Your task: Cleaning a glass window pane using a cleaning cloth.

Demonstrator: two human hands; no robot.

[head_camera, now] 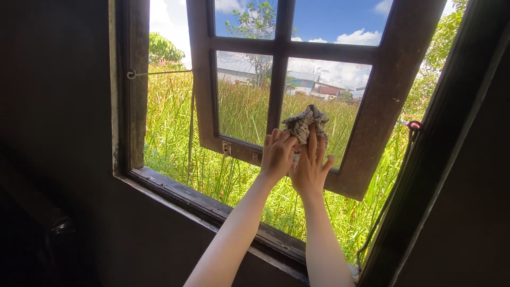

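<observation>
Fingers (312, 142) of both hands pressed together on checked cloth (305, 123) against window pane (340, 114)

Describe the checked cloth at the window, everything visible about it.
The checked cloth looks like thin woven fabric, pale with dark crossing lines, crumpled into a bunch. It is pressed against the lower right pane of the open wooden window sash. The right hand holds it from below; the left hand touches its lower left edge.
</observation>
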